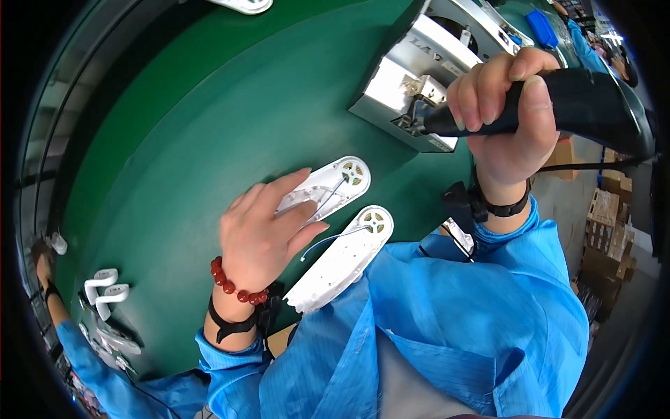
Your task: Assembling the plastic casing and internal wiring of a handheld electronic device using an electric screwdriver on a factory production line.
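In my right hand [513, 115] is a black electric screwdriver [583, 105], fingers wrapped round its body. Its tip reaches the front of a silver and black screw feeder [391, 87]. My left hand [258, 227] is spread over a white elongated plastic shell [328, 183], which partly hides under the fingers. A round speaker with a thin blue wire shows at that shell's rounded end. Nearer to my body lies a second white shell [342, 262], also with a round speaker and a loose blue wire.
The green table [202, 153] curves round the left. White handle-shaped parts [105, 290] lie at lower left, near another person's blue sleeve [105, 370]. One white part [244, 5] sits at the far edge. A blue bin [541, 28] is beyond the feeder; cardboard boxes [607, 230] stand right.
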A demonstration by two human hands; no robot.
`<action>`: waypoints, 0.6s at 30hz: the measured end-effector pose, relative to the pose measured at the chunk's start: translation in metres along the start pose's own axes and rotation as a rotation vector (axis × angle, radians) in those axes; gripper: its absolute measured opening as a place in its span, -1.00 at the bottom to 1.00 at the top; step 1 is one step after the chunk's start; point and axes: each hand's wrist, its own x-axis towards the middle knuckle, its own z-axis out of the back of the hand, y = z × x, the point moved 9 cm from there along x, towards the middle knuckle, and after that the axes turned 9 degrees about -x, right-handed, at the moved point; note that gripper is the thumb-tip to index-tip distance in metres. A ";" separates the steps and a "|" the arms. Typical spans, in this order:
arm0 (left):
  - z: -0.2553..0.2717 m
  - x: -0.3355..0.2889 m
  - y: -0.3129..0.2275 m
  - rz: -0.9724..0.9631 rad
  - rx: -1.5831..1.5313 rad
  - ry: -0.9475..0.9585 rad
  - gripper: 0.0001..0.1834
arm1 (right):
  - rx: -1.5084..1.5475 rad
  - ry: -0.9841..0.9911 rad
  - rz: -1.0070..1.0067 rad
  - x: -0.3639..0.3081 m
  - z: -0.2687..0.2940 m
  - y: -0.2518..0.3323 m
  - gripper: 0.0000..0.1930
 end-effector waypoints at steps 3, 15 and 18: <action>-0.001 0.002 0.004 0.007 -0.007 0.004 -0.76 | 0.157 -0.085 -0.076 -0.009 -0.009 -0.010 -0.85; -0.003 -0.004 0.004 -0.034 -0.036 0.012 -0.75 | 0.275 0.119 -0.101 -0.021 -0.102 -0.030 -0.75; -0.004 -0.005 0.005 -0.039 -0.048 0.004 -0.75 | 0.321 0.065 -0.089 -0.021 -0.100 -0.034 -0.75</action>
